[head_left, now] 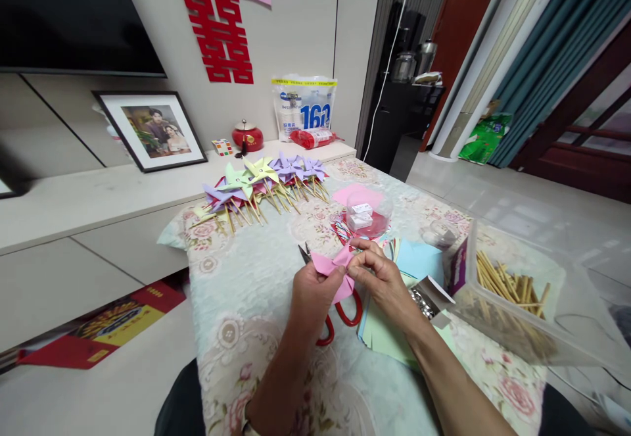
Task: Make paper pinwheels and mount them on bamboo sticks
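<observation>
A pink paper piece (329, 266), partly folded, is held over the table between both hands. My left hand (310, 298) grips it from below and the left. My right hand (379, 277) pinches its folded tips at the centre. Red-handled scissors (340, 317) lie on the floral tablecloth (246, 304) directly under my hands. A row of finished paper pinwheels (261, 183) on wooden sticks lies at the table's far end.
A clear round tub (367, 216) stands on pink paper beyond my hands. Sheets of coloured paper (419, 258) lie to the right, beside a clear box of wooden sticks (513, 291). A white shelf (98, 193) with a framed photo runs along the left.
</observation>
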A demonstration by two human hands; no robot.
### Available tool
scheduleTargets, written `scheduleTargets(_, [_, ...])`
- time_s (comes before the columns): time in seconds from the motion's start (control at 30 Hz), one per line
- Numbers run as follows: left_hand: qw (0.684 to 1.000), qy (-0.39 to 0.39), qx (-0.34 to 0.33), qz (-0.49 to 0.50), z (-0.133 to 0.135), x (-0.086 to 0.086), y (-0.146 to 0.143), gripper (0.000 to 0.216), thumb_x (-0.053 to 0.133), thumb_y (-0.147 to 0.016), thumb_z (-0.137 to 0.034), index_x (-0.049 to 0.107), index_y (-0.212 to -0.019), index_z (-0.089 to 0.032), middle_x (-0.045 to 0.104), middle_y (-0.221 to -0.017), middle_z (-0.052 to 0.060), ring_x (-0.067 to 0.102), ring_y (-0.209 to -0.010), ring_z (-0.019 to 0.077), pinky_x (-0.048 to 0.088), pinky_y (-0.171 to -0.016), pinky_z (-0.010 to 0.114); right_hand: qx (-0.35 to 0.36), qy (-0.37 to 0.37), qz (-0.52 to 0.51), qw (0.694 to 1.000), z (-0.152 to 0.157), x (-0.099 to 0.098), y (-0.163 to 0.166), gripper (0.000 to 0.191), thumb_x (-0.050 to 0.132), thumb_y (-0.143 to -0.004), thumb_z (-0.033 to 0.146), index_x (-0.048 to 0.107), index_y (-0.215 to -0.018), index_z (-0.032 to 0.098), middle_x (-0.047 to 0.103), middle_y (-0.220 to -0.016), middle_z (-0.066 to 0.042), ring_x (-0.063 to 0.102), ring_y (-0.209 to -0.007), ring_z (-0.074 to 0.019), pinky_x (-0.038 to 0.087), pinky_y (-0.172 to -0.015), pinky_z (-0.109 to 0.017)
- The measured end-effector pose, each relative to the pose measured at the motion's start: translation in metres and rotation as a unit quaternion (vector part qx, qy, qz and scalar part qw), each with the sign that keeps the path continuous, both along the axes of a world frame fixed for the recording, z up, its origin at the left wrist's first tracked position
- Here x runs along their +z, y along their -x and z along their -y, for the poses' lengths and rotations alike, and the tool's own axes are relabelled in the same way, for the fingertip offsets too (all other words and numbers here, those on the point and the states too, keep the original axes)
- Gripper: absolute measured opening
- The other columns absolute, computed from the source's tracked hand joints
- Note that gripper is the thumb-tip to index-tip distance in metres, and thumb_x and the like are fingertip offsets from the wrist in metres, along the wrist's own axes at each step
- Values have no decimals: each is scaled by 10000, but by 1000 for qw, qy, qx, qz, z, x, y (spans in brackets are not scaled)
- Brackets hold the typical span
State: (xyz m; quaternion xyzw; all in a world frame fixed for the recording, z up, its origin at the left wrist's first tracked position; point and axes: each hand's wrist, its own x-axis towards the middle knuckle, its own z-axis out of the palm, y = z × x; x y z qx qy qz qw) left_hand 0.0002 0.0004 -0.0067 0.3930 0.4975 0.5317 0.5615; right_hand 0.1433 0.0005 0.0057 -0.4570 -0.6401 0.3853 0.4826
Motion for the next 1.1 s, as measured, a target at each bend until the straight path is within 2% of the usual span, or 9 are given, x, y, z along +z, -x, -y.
scheduleTargets(0.17, [1000, 4, 4, 9, 1, 3, -1, 290, 771, -630, -324, 730, -828, -116, 726, -680, 36, 607, -576, 162, 463, -564, 250, -3, 4, -8, 1000, 0, 0, 0, 161, 660, -857, 326, 671, -734, 222, 564, -1246, -96, 465, -1289, -269, 304, -1055, -407])
scheduleTargets(0.5, [1000, 5, 8, -5, 1, 2, -1, 232, 757, -638, -309, 702, -761, -121, 682, -596, 9, 556, -522, 134, 424, -518, 231, -13, 4, -1, 1000, 1, -1, 1, 133, 669, -847, 298, 679, -741, 217, 614, -1198, -81, 532, -1186, -266, 333, -1016, -391])
scheduleTargets(0.6, [1000, 4, 0, 8, 1, -1, -1, 246, 755, -647, -316, 712, -787, -119, 707, -643, 24, 585, -555, 148, 450, -548, 244, -9, 17, -20, 1000, 1, -1, 2, 151, 667, -845, 316, 655, -733, 216, 652, -973, -53, 582, -1014, -244, 395, -900, -357])
scheduleTargets(0.7, [1000, 8, -4, 28, 0, -3, 0, 260, 764, -644, -314, 723, -812, -120, 732, -695, 39, 613, -585, 161, 471, -575, 257, -6, 29, -52, 998, 1, -1, 3, 147, 690, -823, 327, 643, -744, 212, 605, -772, -4, 557, -780, -192, 411, -738, -306])
scheduleTargets(0.9, [998, 25, -3, 58, 2, 2, -2, 262, 782, -619, -290, 734, -809, -117, 738, -681, 39, 624, -568, 162, 468, -563, 254, -23, 59, -100, 993, 0, -3, 4, 165, 759, -753, 343, 658, -771, 213, 597, -738, 12, 507, -685, -163, 396, -634, -277])
scheduleTargets(1.1, [996, 20, 12, 83, 2, 6, -4, 297, 806, -585, -280, 740, -831, -127, 757, -746, 48, 658, -636, 179, 491, -611, 263, -37, 58, -113, 991, -2, -4, 5, 175, 783, -718, 342, 661, -732, 217, 594, -709, 17, 512, -679, -165, 395, -636, -279])
